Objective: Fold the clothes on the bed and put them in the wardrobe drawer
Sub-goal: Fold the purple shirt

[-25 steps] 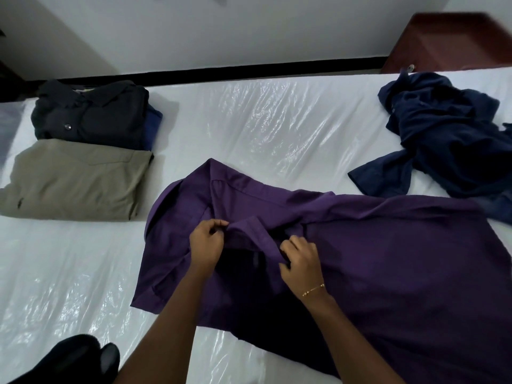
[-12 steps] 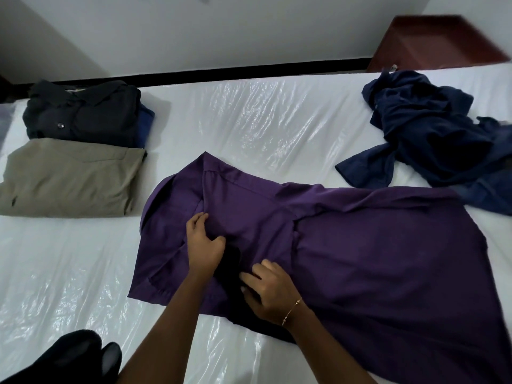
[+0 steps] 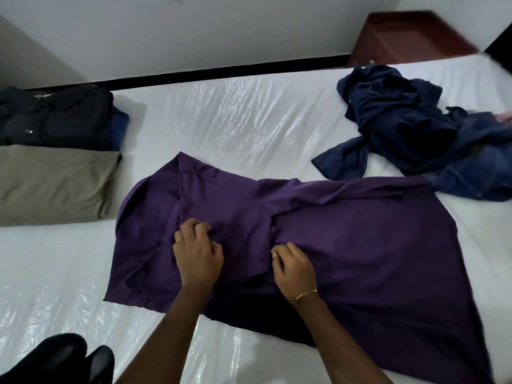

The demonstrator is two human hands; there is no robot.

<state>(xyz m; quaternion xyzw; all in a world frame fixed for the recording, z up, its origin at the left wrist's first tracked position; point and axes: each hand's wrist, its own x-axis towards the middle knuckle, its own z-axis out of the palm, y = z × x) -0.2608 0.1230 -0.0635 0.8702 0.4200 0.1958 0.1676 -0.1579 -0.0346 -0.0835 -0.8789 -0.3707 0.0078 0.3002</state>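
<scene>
Purple shirt [image 3: 346, 245] lies under left hand [image 3: 198, 252] and right hand [image 3: 295, 266].

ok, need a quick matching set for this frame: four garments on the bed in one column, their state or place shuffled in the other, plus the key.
Things:
1. purple shirt
2. khaki garment
3. black shirt
4. navy shirt

States or places:
A. crumpled in a heap at the far right of the bed
B. folded, at the left edge, nearer of the two folded items
C. spread flat mid-bed, with the left hand and right hand gripping its fabric
D. folded, far left, lying over a blue garment

Pairs: 1-C, 2-B, 3-D, 4-A
</scene>
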